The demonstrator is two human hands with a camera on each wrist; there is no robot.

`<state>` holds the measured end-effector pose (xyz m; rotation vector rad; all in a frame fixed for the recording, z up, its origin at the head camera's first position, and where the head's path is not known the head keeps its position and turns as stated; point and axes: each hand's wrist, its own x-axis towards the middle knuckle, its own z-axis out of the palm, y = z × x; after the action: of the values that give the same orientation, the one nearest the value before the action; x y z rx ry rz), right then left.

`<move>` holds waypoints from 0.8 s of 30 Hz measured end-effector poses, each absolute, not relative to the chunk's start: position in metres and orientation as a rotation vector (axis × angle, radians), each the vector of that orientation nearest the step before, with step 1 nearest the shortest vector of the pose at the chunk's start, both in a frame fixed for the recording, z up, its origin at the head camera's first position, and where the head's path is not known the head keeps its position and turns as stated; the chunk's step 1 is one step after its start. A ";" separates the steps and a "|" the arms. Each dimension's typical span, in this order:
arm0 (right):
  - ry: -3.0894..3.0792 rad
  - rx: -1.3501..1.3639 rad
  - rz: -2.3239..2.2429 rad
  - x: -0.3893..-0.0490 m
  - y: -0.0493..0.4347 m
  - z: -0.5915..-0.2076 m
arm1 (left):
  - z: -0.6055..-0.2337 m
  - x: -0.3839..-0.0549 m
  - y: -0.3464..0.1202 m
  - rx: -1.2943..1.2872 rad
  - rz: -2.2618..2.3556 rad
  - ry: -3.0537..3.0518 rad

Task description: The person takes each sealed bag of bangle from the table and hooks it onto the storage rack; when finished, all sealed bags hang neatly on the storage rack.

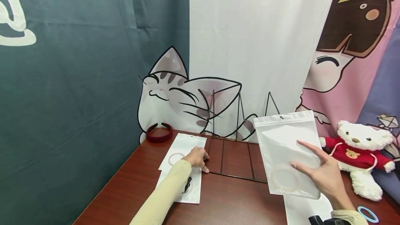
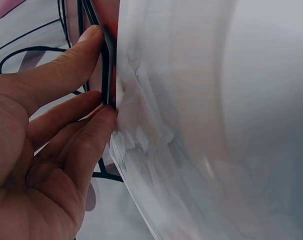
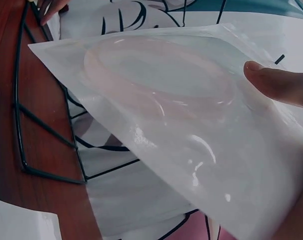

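Observation:
My left hand point(image 1: 196, 157) is at the left side of a dark wire rack point(image 1: 235, 175) on the brown table. Its thumb and fingers pinch a rack wire point(image 2: 107, 75), beside a pale plastic pouch. In my right hand point(image 1: 326, 176) is a white zip bag point(image 1: 285, 141) with a pale ring-shaped thing point(image 1: 285, 179) inside. The right thumb point(image 3: 276, 85) lies along the bag; the hand's other fingers are mostly hidden in the right wrist view. The bag is raised in front of the rack's right part.
Two white pouches point(image 1: 193, 140) lie overlapping at the left, near a dark red headband point(image 1: 159, 134). Another white packet point(image 1: 307, 209) lies below the raised bag. A light blue ring point(image 1: 368, 214) and a white teddy bear point(image 1: 356, 155) are at the right. Printed curtains hang behind.

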<state>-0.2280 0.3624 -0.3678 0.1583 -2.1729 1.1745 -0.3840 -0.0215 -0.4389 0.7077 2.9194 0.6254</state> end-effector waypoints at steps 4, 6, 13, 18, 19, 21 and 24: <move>-2.194 0.138 1.149 -0.235 0.363 -0.368 | -0.439 -0.384 -0.022 0.709 0.626 2.906; -2.201 0.126 1.136 -0.239 0.364 -0.367 | -0.438 -0.385 -0.022 0.708 0.623 2.904; -2.213 0.117 1.169 -0.254 0.365 -0.356 | -0.430 -0.390 -0.019 0.730 0.584 2.916; -2.223 0.099 1.210 -0.265 0.364 -0.352 | -0.428 -0.391 -0.018 0.735 0.601 2.903; -2.232 0.092 1.206 -0.267 0.364 -0.352 | -0.429 -0.391 -0.019 0.729 0.604 2.899; -2.249 0.081 1.185 -0.273 0.364 -0.352 | -0.431 -0.391 -0.020 0.726 0.599 2.899; -2.268 0.066 1.164 -0.282 0.362 -0.353 | -0.434 -0.389 -0.023 0.728 0.596 2.899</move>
<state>-0.2824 0.3623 -0.3531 0.0660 -2.2677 1.1639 -0.3891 -0.0231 -0.4335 0.7278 2.8987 0.5964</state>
